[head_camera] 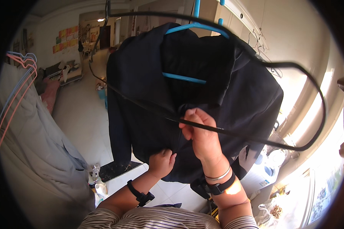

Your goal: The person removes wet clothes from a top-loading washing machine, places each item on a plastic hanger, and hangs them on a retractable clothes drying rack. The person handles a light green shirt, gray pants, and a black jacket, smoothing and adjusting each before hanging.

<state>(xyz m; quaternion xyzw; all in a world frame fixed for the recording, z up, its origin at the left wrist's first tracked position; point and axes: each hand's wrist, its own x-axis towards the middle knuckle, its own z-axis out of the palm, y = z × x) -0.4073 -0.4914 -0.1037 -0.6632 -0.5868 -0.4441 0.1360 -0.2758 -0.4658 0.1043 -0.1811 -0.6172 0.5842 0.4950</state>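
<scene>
A dark jacket (149,114) hangs in front of me on a blue plastic hanger (186,78), its collar spread apart at the top. My right hand (202,134) pinches the front opening below the collar; a zip pull there is too dark to make out. Lower down, my left hand (162,163) is closed on the front edge of the same jacket. Much closer to the camera, a black hanger (292,66) hangs across the view, and its lower bar passes in front of my right hand.
Grey cloth (46,148) hangs at the left beside pink and blue hangers (31,67). Above right runs a white drying rail (240,15) with more hangers. A white washing machine (261,174) stands low on the right, and bottles (101,189) stand on the floor at lower left.
</scene>
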